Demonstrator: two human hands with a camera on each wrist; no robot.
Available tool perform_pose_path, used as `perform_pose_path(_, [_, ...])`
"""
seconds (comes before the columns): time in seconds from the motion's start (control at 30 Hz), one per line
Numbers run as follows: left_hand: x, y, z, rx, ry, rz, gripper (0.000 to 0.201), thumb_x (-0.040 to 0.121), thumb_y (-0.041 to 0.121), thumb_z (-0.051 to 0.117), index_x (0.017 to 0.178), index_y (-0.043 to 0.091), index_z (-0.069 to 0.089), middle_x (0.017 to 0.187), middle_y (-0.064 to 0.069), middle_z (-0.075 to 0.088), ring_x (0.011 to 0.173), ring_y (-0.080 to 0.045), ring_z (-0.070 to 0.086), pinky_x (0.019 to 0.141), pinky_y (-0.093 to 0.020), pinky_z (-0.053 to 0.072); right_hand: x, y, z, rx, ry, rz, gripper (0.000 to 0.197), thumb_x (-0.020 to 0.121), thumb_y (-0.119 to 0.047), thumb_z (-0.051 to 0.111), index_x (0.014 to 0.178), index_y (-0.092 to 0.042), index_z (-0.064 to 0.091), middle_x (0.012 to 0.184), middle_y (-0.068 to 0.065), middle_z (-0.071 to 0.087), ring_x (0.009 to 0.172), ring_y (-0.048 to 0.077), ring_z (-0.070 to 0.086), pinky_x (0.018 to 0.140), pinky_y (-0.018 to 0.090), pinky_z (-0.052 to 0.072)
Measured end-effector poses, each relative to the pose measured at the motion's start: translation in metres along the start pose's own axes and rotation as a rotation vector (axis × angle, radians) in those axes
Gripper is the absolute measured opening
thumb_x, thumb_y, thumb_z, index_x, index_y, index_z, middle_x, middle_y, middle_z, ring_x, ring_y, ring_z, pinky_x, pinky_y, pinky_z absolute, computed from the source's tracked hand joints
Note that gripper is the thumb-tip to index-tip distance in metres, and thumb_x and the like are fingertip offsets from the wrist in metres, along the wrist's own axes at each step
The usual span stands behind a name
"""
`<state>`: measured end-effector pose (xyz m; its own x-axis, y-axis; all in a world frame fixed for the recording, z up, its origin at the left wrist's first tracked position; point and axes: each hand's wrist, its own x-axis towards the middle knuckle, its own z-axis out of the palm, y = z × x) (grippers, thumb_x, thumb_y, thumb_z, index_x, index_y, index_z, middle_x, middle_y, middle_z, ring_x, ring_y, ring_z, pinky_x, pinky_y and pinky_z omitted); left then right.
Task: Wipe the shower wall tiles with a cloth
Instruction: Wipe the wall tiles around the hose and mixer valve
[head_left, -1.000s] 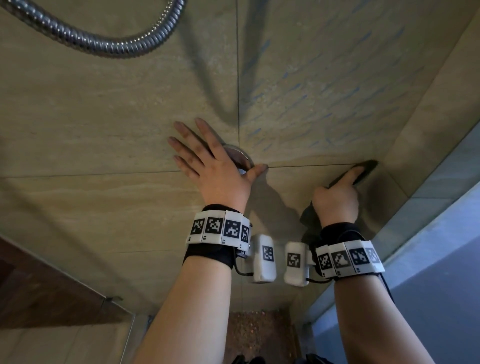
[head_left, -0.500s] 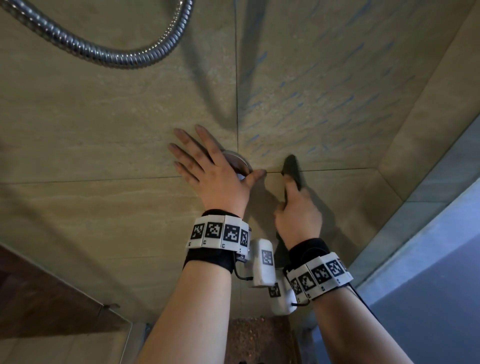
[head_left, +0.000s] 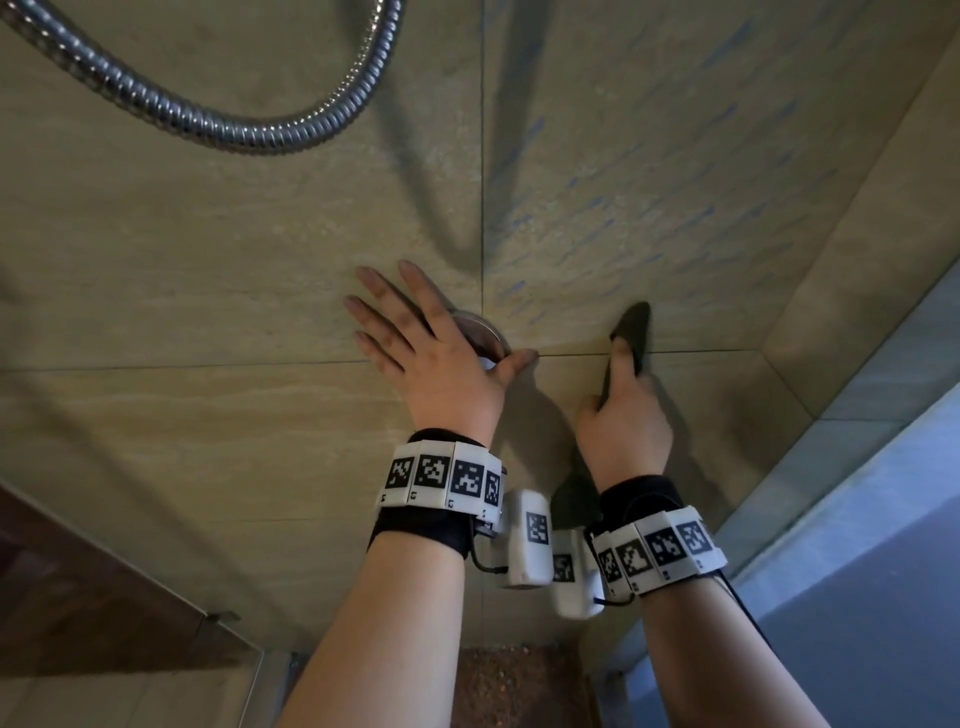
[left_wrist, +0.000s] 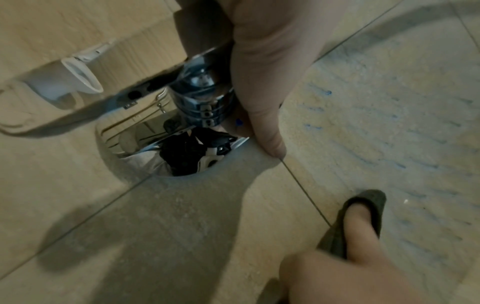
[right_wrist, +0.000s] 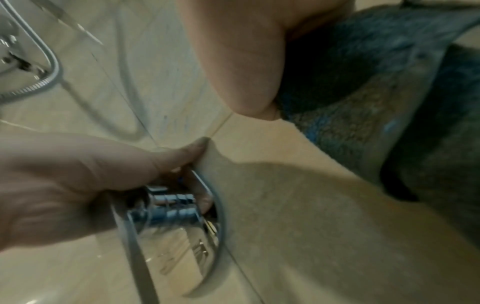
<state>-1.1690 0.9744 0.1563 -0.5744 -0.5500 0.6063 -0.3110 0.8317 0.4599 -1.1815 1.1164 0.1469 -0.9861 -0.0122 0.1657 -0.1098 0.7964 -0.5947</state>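
Note:
My right hand grips a dark cloth and presses it against the beige wall tile, one finger stretched along it. The cloth's tip lies just above the horizontal grout line, and its tail hangs by my wrist. Blue streaks mark the tile above it. My left hand lies flat with fingers spread over a chrome wall fitting, thumb on the tile. The left wrist view shows the fitting and the cloth. In the right wrist view the cloth fills the right side.
A chrome shower hose loops across the wall above my hands. The side wall meets this wall in a corner to the right. A glass panel stands at the lower left, and a pebbled floor lies below.
My right hand swept the cloth left from near the corner toward my left hand, then a little back to the right. The left hand stayed on the fitting.

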Motion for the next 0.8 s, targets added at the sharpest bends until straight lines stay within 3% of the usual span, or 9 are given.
perform_pose_path(0.17, [0.0, 0.0, 0.001, 0.007, 0.011, 0.003, 0.148, 0.048, 0.082, 0.069, 0.148, 0.005, -0.009, 0.153, -0.036, 0.002, 0.141, -0.054, 0.003, 0.115, -0.061, 0.011, 0.004, 0.006, 0.0, 0.128, 0.026, 0.144, 0.073, 0.092, -0.014, 0.045, 0.152, -0.025, 0.004, 0.123, 0.018, 0.051, 0.103, 0.034, 0.055, 0.083, 0.042, 0.047])
perform_pose_path(0.27, [0.0, 0.0, 0.002, 0.002, 0.018, -0.001, 0.147, 0.048, 0.081, 0.069, 0.148, 0.004, -0.007, 0.153, -0.037, 0.003, 0.141, -0.055, 0.004, 0.115, -0.062, 0.013, 0.006, -0.004, -0.004, 0.168, 0.049, 0.079, 0.075, 0.091, -0.013, 0.046, 0.152, -0.024, 0.004, 0.12, 0.018, 0.055, 0.101, 0.033, 0.056, 0.082, 0.04, 0.046])
perform_pose_path(0.4, [0.0, 0.0, 0.002, 0.002, 0.016, 0.005, 0.147, 0.049, 0.082, 0.068, 0.148, 0.004, -0.007, 0.153, -0.037, 0.003, 0.141, -0.055, 0.003, 0.115, -0.062, 0.013, 0.001, -0.012, -0.001, 0.023, 0.0, -0.067, 0.066, 0.093, -0.016, 0.045, 0.151, -0.027, 0.014, 0.125, 0.015, 0.049, 0.101, 0.032, 0.057, 0.081, 0.04, 0.048])
perform_pose_path(0.53, [0.0, 0.0, 0.002, 0.007, 0.01, 0.002, 0.148, 0.049, 0.081, 0.069, 0.148, 0.003, -0.007, 0.154, -0.036, 0.002, 0.141, -0.055, 0.003, 0.115, -0.06, 0.01, -0.005, 0.003, 0.006, -0.031, -0.022, -0.033, 0.06, 0.094, -0.016, 0.044, 0.148, -0.026, 0.022, 0.128, 0.014, 0.047, 0.101, 0.032, 0.057, 0.082, 0.041, 0.048])
perform_pose_path(0.67, [0.0, -0.001, 0.001, -0.007, -0.01, 0.001, 0.149, 0.05, 0.081, 0.069, 0.149, 0.0, -0.008, 0.154, -0.037, 0.0, 0.141, -0.054, 0.0, 0.115, -0.06, 0.008, 0.004, 0.005, -0.002, 0.087, 0.052, 0.047, 0.067, 0.092, -0.013, 0.046, 0.151, -0.025, 0.015, 0.131, 0.017, 0.047, 0.108, 0.034, 0.054, 0.083, 0.039, 0.045])
perform_pose_path(0.8, [0.0, 0.0, 0.0, -0.005, -0.004, 0.008, 0.149, 0.05, 0.08, 0.07, 0.149, -0.003, -0.005, 0.153, -0.037, 0.001, 0.141, -0.055, 0.001, 0.114, -0.06, 0.007, 0.001, -0.01, 0.001, 0.058, 0.005, -0.109, 0.067, 0.09, -0.013, 0.049, 0.15, -0.025, 0.021, 0.125, 0.016, 0.052, 0.104, 0.034, 0.056, 0.083, 0.041, 0.049])
